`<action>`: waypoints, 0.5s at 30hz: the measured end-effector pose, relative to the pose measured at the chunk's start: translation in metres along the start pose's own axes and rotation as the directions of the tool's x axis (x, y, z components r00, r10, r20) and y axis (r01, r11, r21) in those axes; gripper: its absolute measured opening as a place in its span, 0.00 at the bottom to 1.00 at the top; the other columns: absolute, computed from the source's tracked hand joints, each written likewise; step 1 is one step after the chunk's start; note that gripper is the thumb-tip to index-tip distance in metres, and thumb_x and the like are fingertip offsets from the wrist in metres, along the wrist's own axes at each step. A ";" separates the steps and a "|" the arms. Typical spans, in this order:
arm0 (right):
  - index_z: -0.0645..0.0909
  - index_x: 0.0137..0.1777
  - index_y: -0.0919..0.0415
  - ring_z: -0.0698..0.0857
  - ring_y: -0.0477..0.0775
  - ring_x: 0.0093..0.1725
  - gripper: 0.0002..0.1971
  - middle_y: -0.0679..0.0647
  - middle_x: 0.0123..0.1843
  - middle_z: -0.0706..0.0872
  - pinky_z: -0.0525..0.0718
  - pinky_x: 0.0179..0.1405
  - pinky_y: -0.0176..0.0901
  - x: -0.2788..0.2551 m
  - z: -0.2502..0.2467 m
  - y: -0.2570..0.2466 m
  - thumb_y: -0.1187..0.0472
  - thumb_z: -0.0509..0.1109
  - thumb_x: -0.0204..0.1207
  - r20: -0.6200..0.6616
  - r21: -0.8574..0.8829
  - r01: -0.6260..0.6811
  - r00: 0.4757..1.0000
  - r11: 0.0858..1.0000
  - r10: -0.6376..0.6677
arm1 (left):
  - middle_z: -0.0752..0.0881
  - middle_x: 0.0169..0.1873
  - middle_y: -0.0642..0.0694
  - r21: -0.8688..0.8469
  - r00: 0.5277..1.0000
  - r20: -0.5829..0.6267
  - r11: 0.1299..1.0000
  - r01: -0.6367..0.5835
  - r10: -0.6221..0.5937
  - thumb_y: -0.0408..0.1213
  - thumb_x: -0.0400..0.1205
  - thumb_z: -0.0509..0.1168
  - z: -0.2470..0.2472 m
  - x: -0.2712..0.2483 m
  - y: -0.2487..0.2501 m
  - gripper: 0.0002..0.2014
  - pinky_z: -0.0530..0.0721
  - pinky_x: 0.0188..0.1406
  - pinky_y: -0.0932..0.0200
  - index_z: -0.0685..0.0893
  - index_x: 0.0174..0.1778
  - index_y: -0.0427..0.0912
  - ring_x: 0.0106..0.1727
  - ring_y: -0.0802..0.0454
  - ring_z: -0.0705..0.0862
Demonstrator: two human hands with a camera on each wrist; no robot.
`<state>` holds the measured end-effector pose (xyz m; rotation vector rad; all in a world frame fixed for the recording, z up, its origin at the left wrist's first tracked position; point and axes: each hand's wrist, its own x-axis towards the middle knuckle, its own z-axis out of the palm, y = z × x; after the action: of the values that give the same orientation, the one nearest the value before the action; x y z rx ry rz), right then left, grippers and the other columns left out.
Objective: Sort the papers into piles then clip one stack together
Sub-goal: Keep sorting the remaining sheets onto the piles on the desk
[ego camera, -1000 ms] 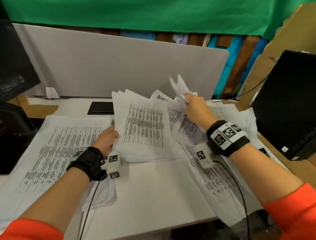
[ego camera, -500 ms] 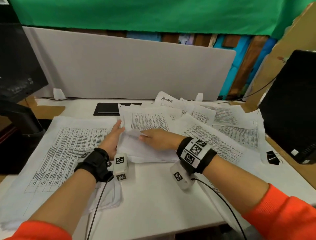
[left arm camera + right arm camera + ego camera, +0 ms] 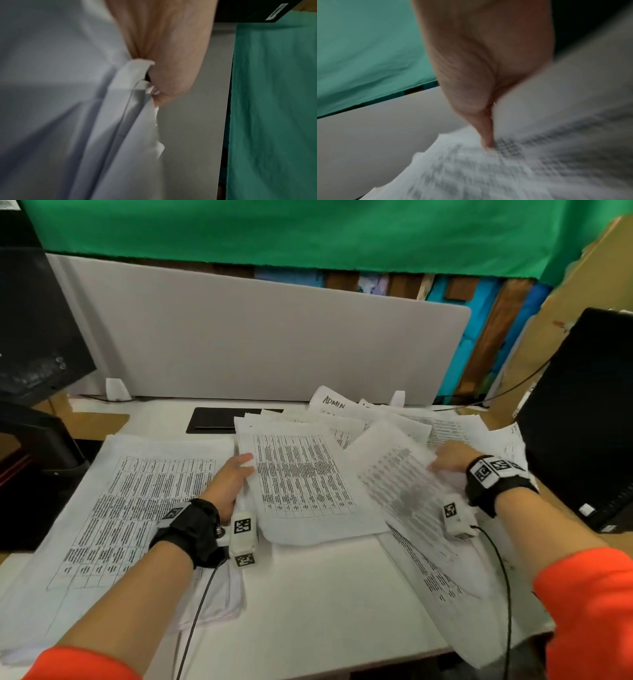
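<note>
Three groups of printed papers lie on the white desk (image 3: 325, 594). The middle stack (image 3: 301, 484) shows a table of text, and my left hand (image 3: 244, 465) grips its left edge; the left wrist view shows the thumb and fingers (image 3: 159, 93) pinching that stack's edge (image 3: 130, 108). A wide left pile (image 3: 137, 508) lies under my left forearm. At the right, my right hand (image 3: 438, 463) pinches a blurred sheet (image 3: 400, 484) lifted over the loose heap (image 3: 442, 426). In the right wrist view one of its fingers (image 3: 486, 135) presses the sheet (image 3: 522, 169).
A grey divider (image 3: 257, 337) closes the back of the desk. A black pad (image 3: 219, 419) lies behind the stacks, near a sheet marked ADMIN (image 3: 334, 404). A dark monitor (image 3: 34, 337) stands at the left and a black computer case (image 3: 582, 422) at the right.
My right hand left the middle stack, swung to the right heap and now holds a sheet there. My left hand stayed on the middle stack's left edge.
</note>
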<state>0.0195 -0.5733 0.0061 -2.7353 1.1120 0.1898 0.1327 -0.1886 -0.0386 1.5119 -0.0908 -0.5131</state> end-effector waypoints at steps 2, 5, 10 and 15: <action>0.78 0.69 0.72 0.78 0.69 0.70 0.18 0.70 0.71 0.79 0.75 0.68 0.52 0.006 -0.006 0.014 0.61 0.63 0.84 -0.258 0.140 -0.045 0.963 0.989 0.081 | 0.73 0.75 0.42 0.028 1.000 -0.009 1.000 0.007 -0.007 0.27 0.87 0.50 -0.002 0.006 -0.002 0.24 0.78 0.37 0.66 0.63 0.81 0.43 0.53 0.51 0.80; 0.77 0.70 0.73 0.79 0.70 0.69 0.19 0.71 0.69 0.81 0.78 0.66 0.53 0.009 -0.024 0.022 0.63 0.56 0.86 -0.392 0.548 -0.049 0.867 0.835 0.307 | 0.72 0.76 0.42 0.034 1.000 -0.013 0.999 0.017 -0.017 0.26 0.87 0.50 -0.004 0.009 -0.004 0.25 0.80 0.43 0.61 0.62 0.81 0.43 0.59 0.47 0.78; 0.76 0.71 0.72 0.81 0.72 0.69 0.20 0.70 0.67 0.83 0.82 0.65 0.59 0.008 -0.020 -0.015 0.59 0.59 0.86 -0.175 0.837 0.031 0.961 0.546 0.214 | 0.72 0.76 0.41 0.027 1.000 0.013 1.000 0.010 -0.011 0.23 0.87 0.49 -0.002 0.007 -0.005 0.25 0.78 0.58 0.55 0.65 0.81 0.42 0.61 0.47 0.78; 0.78 0.63 0.75 0.83 0.64 0.60 0.18 0.68 0.58 0.84 0.76 0.56 0.47 -0.001 -0.008 -0.057 0.59 0.56 0.88 -0.408 0.829 0.197 0.852 0.523 0.327 | 0.70 0.77 0.42 -0.005 1.000 -0.001 1.000 0.013 -0.013 0.22 0.86 0.50 0.000 0.004 -0.003 0.27 0.78 0.56 0.57 0.61 0.82 0.42 0.61 0.49 0.76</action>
<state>0.0588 -0.5345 0.0211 -1.8098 1.0079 -0.9348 0.1355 -0.1900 -0.0425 1.5089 -0.0792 -0.5229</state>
